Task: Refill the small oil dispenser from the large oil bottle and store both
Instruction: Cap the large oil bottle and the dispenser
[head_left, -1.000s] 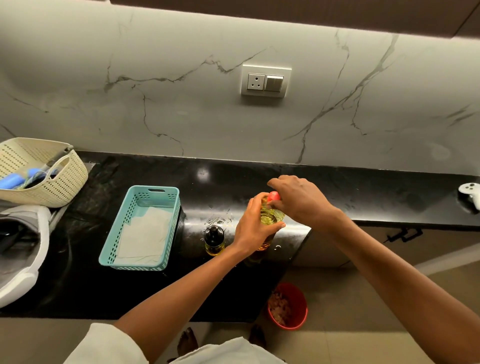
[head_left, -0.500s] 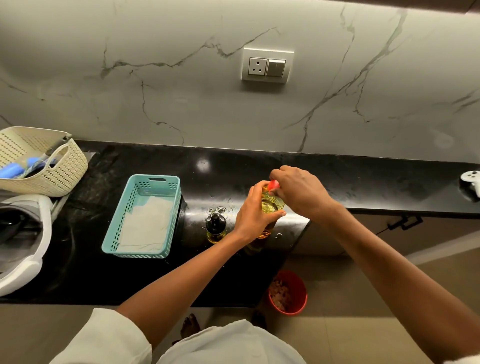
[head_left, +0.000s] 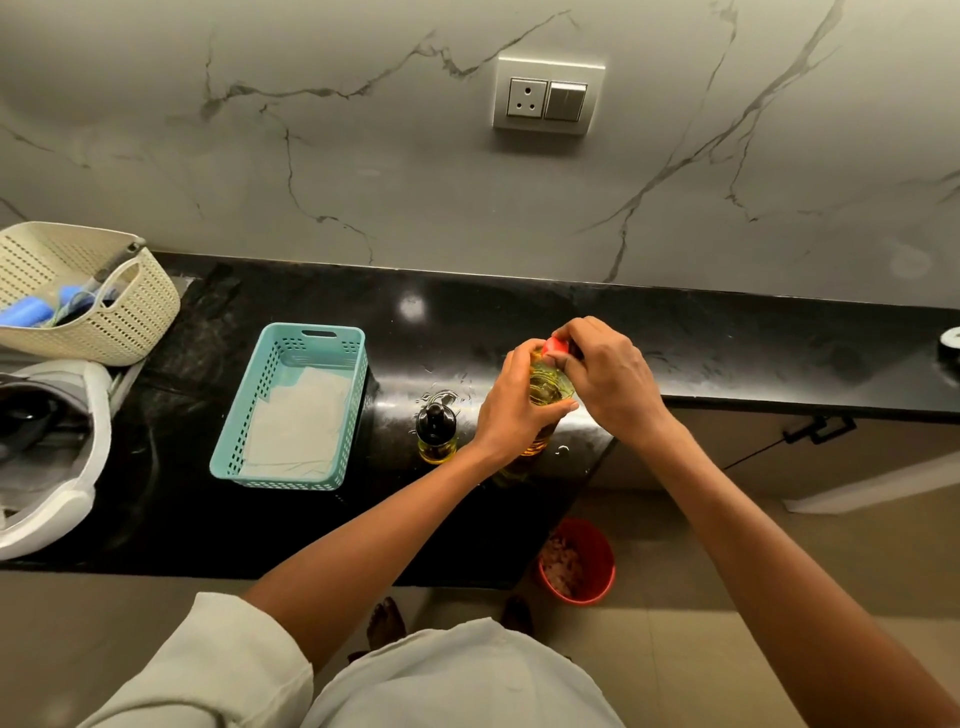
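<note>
1. Barely anything has shifted at the fingertips over the last second. The right hand (head_left: 608, 384) keeps its fingers (head_left: 566, 332) curled close together over the red cap (head_left: 555, 345), pinching it from above. The cap is on the neck as before, not lifted clear.
2. Whether the cap has turned at all I cannot tell; the fingers hide its thread.
3. The left hand (head_left: 511, 410) holds as it did. Its fingers wrap the bottle (head_left: 545, 387) high on the shoulder and the thumb presses the near side, bracing it against the twist.
4. My reading is that the job is stuck at its first step, opening. No oil has been poured and nothing is stored.
5. Moving outward, both wrists bend inward over the bottle. The right forearm comes in from the near right and the left from the near left, meeting above the counter (head_left: 727, 338).
6. The bottle stands upright on the counter close to its near edge, with yellow oil showing through the wall.
7. The dispenser (head_left: 436, 428) stands just left of the bottle, beside the left wrist and untouched. Its black top is on and a little oil shows at its base.
8. A teal basket (head_left: 239, 415) lies further left with a pale sheet inside. A red bucket (head_left: 605, 571) sits on the floor below the counter's edge.
</note>
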